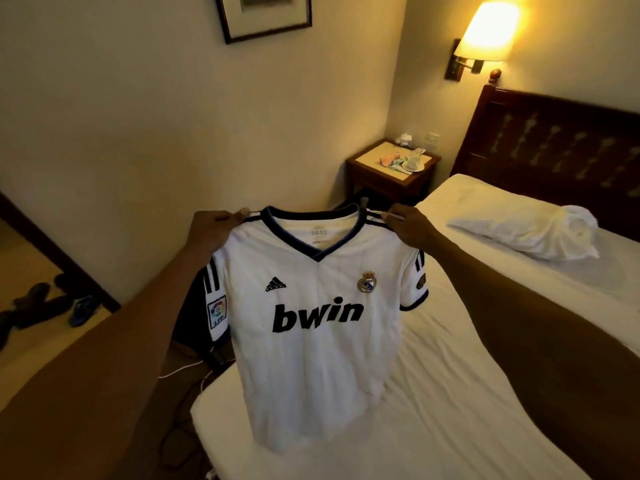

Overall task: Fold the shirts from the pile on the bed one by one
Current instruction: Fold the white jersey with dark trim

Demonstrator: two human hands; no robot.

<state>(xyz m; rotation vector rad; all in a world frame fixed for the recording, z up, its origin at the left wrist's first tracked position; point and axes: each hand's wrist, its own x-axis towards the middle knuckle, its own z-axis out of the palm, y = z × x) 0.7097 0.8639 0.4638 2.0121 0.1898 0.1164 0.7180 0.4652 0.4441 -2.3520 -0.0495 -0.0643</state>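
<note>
A bed (467, 393) with a rumpled white sheet fills the right and lower part of the view, its dark wooden headboard (554, 143) at the far right. In front of it hangs the shirt (318, 358), a white short-sleeved football jersey with a dark V-neck, "bwin" across the chest, a crest and dark shoulder stripes. It is held up unfolded, front toward the camera, above the bed's near-left corner; whether its hem touches the sheet cannot be told. The left arm (104, 358) and right arm (519, 306) reach forward, nearly straight and converging on the shirt's shoulders. A white pillow (526, 230) lies on the bed near the headboard. A dark bundle (194, 306) sits on the floor behind the shirt's left sleeve; what it is cannot be told. A nightstand (374, 174) stands in the corner, carrying small items and a glass. A lit lamp (488, 29) is on the wall above it, and dark shoes (41, 306) lie on the floor at left. The left grip (211, 226) is closed, back of hand up, pinching the shirt's shoulder seam between thumb and fingers. The right grip (412, 226) pinches the other shoulder likewise, level with the left.
</note>
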